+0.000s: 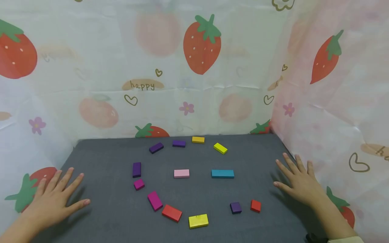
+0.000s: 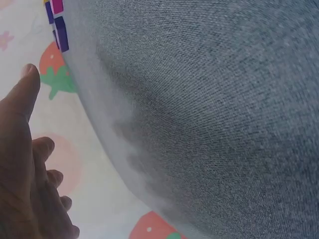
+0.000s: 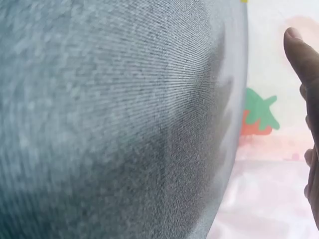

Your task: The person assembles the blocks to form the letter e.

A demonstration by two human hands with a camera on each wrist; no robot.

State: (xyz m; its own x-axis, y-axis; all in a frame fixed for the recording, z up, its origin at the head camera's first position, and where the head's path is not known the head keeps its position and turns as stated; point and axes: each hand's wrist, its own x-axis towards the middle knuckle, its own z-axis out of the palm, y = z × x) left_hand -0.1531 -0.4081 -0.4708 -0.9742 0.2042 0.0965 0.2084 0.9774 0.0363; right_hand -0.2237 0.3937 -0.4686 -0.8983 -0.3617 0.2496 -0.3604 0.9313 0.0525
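Both hands hold nothing and have their fingers spread. My left hand (image 1: pixel 54 199) hovers over the left side of the grey table (image 1: pixel 103 189), its shadow falling on the cloth; the magenta blocks are the nearest to it. Over the right side is my right hand (image 1: pixel 301 180), nearest to a small red block (image 1: pixel 255 206) and a small purple block (image 1: pixel 235 208). A blue block (image 1: pixel 223 173) and a pink block (image 1: pixel 181 173) lie in the middle. Around them curve a yellow block (image 1: pixel 198 221), a red block (image 1: pixel 172 213), a magenta block (image 1: pixel 155 201) and a smaller magenta block (image 1: pixel 139 184).
The curve continues with a purple block (image 1: pixel 136 169), two more purple blocks at the back, an orange-yellow block (image 1: pixel 198 139) and a bright yellow block (image 1: pixel 220 148). Strawberry-printed sheets (image 1: pixel 194 111) hang behind and at both sides. Something black (image 1: pixel 316 238) sits by the right forearm.
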